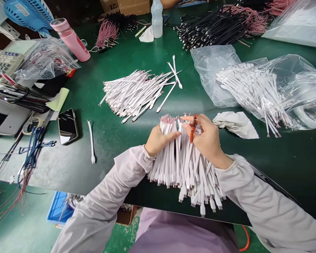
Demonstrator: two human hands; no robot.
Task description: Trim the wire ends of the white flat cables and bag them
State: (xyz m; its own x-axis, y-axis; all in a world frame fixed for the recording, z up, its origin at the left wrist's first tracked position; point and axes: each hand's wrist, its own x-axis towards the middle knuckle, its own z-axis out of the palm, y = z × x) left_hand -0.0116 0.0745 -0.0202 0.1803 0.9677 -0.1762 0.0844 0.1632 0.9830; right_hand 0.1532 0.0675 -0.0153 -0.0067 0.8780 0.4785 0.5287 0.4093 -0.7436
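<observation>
My left hand [160, 139] is closed around a bundle of short white flat cables [167, 160], thumb across its front. Pinkish bare wire ends [168, 119] stick up above that hand, while the plugs fan out toward the table's front edge. My right hand [206, 138] grips a small orange-handled hand tool [192, 129], whose exact kind I cannot make out. Its fingertips reach to the wire ends at the top of the bundle. More of the cables spread out below my right hand. Beyond both hands lies a loose pile of similar white cables [137, 93].
A single cable [91, 142] and a phone [68, 126] lie to the left. Clear bags [213, 70] with white cables and a crumpled tissue [236, 124] are at right. Black cables [213, 28], a squeeze bottle [157, 21] and a pink bottle [71, 40] stand farther back.
</observation>
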